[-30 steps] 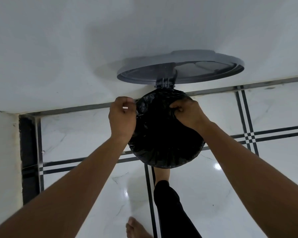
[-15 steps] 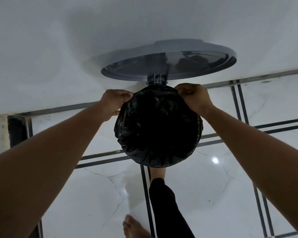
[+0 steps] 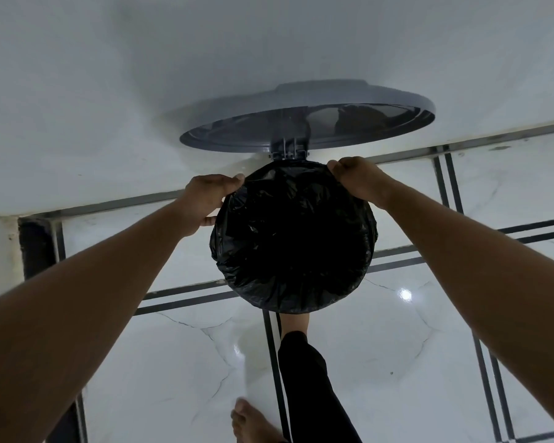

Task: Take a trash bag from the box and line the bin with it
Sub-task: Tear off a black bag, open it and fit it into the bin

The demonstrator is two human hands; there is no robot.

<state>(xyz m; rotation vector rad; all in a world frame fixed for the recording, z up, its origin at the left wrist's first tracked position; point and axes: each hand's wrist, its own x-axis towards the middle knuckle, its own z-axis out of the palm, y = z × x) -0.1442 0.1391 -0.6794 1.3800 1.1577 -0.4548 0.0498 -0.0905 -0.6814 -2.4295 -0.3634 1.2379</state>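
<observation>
trash bag | over bin rim | left hand, right hand grip clamped on its edge

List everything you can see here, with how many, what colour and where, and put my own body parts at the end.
Trash bag: one, black, stretched over the round bin mouth, centre of view.
Bin lid: one, grey, round, swung open on its hinge behind the bag, against the wall.
Wall: one, white, upper part of the view.
Floor: white glossy tiles with dark double lines, lower part.
Left hand: one, gripping the bag edge at the far left of the rim.
Right hand: one, gripping the bag edge at the far right of the rim.
Leg: one, black trouser, reaching under the bin's near edge.
Bare foot: one, bottom centre.
</observation>
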